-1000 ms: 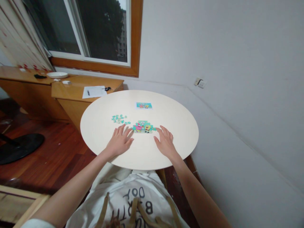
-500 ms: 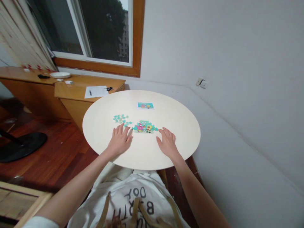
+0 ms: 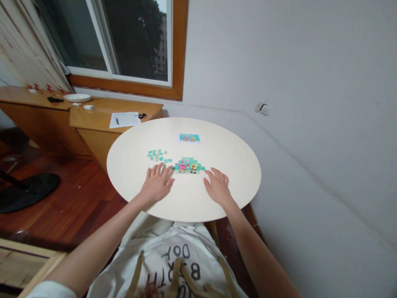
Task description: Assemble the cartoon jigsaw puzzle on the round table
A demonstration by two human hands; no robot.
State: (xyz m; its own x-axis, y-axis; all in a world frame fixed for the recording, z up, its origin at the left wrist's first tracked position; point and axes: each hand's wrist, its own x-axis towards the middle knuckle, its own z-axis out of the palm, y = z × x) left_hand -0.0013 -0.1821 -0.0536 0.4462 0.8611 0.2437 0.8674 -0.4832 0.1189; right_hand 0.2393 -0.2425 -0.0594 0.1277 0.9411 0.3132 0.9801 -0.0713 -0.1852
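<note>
A partly joined cartoon jigsaw (image 3: 188, 166) lies near the middle of a round cream table (image 3: 235, 165). My left hand (image 3: 156, 184) rests flat on the table, fingers spread, just left of the jigsaw and holding nothing. My right hand (image 3: 218, 187) lies flat to the jigsaw's lower right, fingers apart, also holding nothing. A heap of loose teal pieces (image 3: 158, 155) sits beyond my left hand. A small reference picture (image 3: 189, 138) lies farther back on the table.
A wooden cabinet (image 3: 93, 124) stands left of the table, bearing a sheet of paper (image 3: 124, 119) and a white plate (image 3: 77, 97). A window (image 3: 124, 41) is behind it. A white wall with a socket (image 3: 263, 109) runs along the right. A dark round base (image 3: 27, 192) sits on the wooden floor.
My right hand has drawn back slightly from the jigsaw's right edge toward me. My left hand stays flat in nearly the same spot. The view has shifted a little.
</note>
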